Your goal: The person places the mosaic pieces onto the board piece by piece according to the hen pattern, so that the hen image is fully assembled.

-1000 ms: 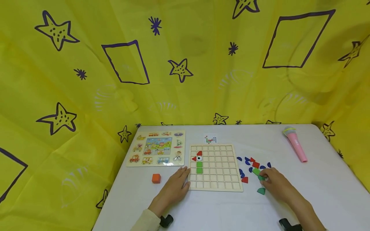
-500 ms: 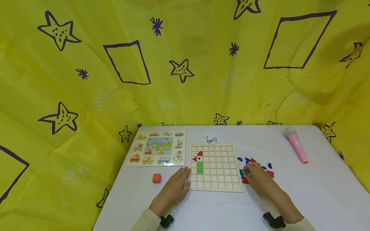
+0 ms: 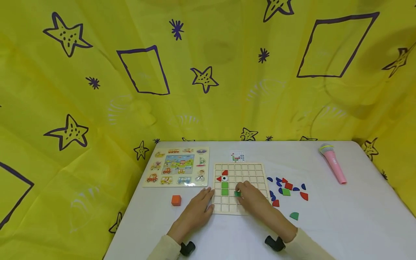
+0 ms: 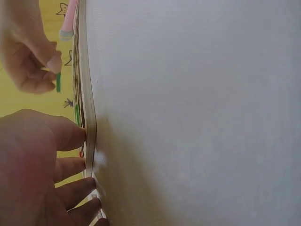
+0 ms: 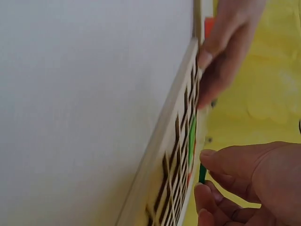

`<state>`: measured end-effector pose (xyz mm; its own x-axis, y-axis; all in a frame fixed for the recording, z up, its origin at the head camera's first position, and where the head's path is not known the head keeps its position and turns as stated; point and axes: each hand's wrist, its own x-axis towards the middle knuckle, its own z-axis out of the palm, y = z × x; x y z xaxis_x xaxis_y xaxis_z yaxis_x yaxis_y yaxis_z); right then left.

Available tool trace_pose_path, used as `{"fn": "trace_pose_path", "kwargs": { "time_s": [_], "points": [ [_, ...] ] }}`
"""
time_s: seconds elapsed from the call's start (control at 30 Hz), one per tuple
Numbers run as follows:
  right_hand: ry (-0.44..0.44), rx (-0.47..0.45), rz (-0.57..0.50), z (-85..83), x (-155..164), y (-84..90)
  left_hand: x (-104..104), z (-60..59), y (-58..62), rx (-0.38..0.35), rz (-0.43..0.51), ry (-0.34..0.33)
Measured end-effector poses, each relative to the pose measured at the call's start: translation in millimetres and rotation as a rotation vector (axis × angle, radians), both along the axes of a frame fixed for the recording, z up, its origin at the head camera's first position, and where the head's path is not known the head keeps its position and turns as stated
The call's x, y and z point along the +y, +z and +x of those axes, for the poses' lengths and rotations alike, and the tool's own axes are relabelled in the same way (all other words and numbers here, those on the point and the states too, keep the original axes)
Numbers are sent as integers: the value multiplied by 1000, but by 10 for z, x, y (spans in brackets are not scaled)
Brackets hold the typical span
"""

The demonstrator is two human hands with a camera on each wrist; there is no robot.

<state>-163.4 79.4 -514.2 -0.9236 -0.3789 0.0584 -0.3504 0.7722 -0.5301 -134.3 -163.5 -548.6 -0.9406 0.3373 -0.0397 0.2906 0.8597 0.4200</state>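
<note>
A wooden grid board [image 3: 225,208] lies on the table, holding red corner and triangle pieces, a white eye piece [image 3: 224,178] and two light green squares [image 3: 224,192]. My left hand [image 3: 197,206] rests at its left edge, fingers extended; the left wrist view shows thumb and fingertips against the rim. Over the middle of the board, my right hand [image 3: 252,198] pinches a small dark green tile [image 3: 237,194] between thumb and fingers. In the right wrist view the tile [image 5: 202,174] appears edge-on, slightly apart from the board. Its full outline is covered by the fingers.
Right of the board lie loose blue half-rounds [image 3: 296,189], red pieces [image 3: 288,186], a light green square [image 3: 286,192] and a dark green quarter-round [image 3: 294,216]. A pattern card [image 3: 237,156], vehicle puzzle [image 3: 156,183], orange cube [image 3: 176,200] and pink microphone [image 3: 334,164] surround them.
My right hand has taken a dark green tile from the loose pieces and carried it left over the board. The light green square there has shifted slightly. My left hand stays in place.
</note>
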Motion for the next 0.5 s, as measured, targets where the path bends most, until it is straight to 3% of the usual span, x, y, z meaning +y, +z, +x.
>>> {"fn": "trace_pose_path", "kwargs": {
  "time_s": [0.2,0.5],
  "points": [
    [116,128,12,73,-272,-68,6,-6,-2,26,17,-17],
    [159,205,58,57,-367,-173,-14,-12,10,42,-2,-22]
  ]
}}
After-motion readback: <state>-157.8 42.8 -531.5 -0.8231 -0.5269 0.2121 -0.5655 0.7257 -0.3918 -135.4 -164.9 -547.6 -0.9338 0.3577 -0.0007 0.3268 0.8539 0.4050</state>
